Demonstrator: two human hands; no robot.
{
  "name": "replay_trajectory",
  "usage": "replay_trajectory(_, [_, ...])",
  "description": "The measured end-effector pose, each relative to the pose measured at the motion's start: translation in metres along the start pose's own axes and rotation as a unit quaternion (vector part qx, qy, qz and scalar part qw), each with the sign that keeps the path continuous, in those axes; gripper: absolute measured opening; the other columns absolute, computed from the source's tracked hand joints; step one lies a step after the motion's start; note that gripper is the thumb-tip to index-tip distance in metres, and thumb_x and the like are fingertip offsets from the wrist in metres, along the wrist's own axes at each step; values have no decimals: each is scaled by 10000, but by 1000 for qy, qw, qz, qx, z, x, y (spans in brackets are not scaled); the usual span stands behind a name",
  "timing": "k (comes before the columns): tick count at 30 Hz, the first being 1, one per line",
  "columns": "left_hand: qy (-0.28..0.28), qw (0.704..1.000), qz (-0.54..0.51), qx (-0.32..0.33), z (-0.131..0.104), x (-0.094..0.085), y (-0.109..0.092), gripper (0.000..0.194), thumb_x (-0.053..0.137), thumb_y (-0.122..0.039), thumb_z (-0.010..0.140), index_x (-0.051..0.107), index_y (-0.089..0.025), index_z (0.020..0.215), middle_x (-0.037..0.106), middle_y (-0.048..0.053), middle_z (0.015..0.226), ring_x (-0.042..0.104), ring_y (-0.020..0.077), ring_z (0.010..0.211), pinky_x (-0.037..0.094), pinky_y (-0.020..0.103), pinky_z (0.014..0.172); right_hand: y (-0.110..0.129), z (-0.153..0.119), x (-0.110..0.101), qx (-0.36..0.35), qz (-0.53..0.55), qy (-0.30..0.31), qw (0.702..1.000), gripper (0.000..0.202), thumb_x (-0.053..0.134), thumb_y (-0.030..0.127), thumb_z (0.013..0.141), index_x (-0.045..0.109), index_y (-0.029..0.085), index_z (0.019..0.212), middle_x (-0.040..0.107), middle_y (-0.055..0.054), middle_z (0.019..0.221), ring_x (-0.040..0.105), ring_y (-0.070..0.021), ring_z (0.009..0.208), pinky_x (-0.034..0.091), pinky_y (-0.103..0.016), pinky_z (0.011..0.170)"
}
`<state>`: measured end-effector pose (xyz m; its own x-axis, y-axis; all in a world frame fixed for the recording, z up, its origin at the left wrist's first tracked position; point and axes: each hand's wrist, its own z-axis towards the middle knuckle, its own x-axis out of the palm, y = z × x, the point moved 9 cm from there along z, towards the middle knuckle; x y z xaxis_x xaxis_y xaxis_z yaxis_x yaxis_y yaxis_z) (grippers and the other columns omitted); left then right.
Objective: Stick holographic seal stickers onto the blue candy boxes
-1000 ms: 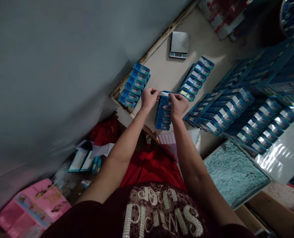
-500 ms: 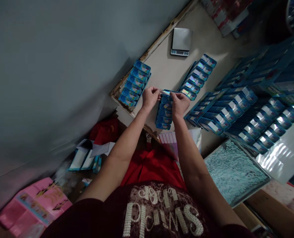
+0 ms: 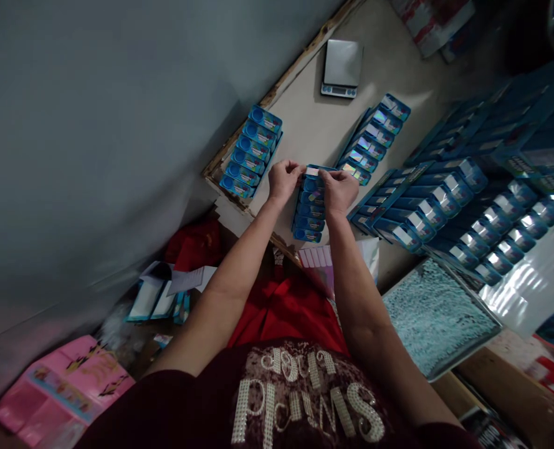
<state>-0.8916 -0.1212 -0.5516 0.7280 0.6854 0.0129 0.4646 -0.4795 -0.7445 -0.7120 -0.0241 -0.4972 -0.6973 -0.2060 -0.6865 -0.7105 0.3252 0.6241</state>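
Note:
A small shiny sticker (image 3: 312, 171) lies across the farthest pack of the middle row of blue packs (image 3: 309, 219). My left hand (image 3: 283, 182) pinches at the sticker's left end, thumb and forefinger together. At its right end, my right hand (image 3: 340, 192) has its fingertips closed on the sticker and hides part of the pack. Just right of my hands stands another row of blue packs (image 3: 369, 143) with shiny stickers on their ends. To the left, a third row (image 3: 251, 153) shows round blue marks and no stickers.
A small scale (image 3: 343, 65) sits farther back on the table. Stacked blue packs (image 3: 426, 202) crowd the right side. Near the table's front edge lies a sticker sheet (image 3: 316, 257). A tray of pale blue granules (image 3: 440, 318) is at lower right, and a grey wall borders the left.
The sticker, tilted between my fingers before, now lies flatter against the farthest pack's end. Both hands stay in nearly the same place, and the view has shifted slightly.

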Motion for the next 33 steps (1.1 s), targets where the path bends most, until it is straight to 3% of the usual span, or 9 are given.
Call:
replay_trajectory(3, [-15,993,-95,-65,3,8,26,145,801,-190,909,662,-150,898,707,-16,769,645,81,620,547,204,663,-10,10,0,28,-7,-12,1000,344,895,377,669,643,200,823,660,6,775,597,-185,743,501,-336,800])
replay_trajectory(7, [-70,980,-143,-123,-3,11,45,239,817,-228,910,628,-155,1036,689,-33,757,626,83,603,520,208,637,-11,12,1,25,20,-4,999,289,831,280,714,559,226,797,594,34,737,576,-167,715,503,-313,746])
replay_trajectory(12, [-156,987,-28,17,-30,-26,13,233,834,-234,886,682,-172,1051,746,28,935,698,125,822,541,214,755,-4,-3,-12,16,102,7,995,237,745,279,813,510,244,808,505,64,686,519,-130,607,480,-274,599])
replay_trajectory(14, [-121,991,-17,62,-45,-33,5,255,809,-394,923,720,-182,1033,759,50,949,712,150,860,553,232,771,1,-10,-20,4,135,2,991,295,764,359,839,491,252,808,486,69,670,515,-126,600,477,-266,574])
replay_trajectory(17, [4,997,-54,48,-66,-21,11,486,761,-624,909,747,-180,1104,776,68,942,703,149,760,560,245,698,12,-17,-24,-19,161,6,987,409,748,538,876,460,262,788,477,62,646,539,-134,621,472,-262,561])
replay_trajectory(21, [111,983,-148,-3,-86,4,18,766,970,-597,661,699,-176,1240,787,87,1093,712,143,759,589,251,685,25,-25,-18,-37,182,45,982,572,673,773,856,414,274,754,447,57,604,524,-137,580,428,-266,518])
replay_trajectory(25, [83,979,-186,-30,-91,5,12,545,999,-505,634,714,-145,927,747,28,854,659,109,655,581,246,648,22,-33,-12,-8,226,98,969,604,686,820,809,422,277,787,455,68,601,483,-118,501,366,-258,457])
replay_trajectory(29, [57,984,-163,-53,-90,-7,8,380,958,-401,727,694,-144,824,712,-6,754,623,83,600,565,227,623,5,-38,-15,21,260,120,958,567,895,578,672,483,270,911,555,75,687,586,-128,553,437,-250,492])
replay_trajectory(33, [44,996,-69,-41,-77,-17,3,300,934,-333,766,708,-137,791,688,-8,685,609,79,568,541,206,583,-5,-36,-15,-24,267,89,959,497,880,406,650,478,269,907,615,63,731,655,-155,656,552,-296,637])
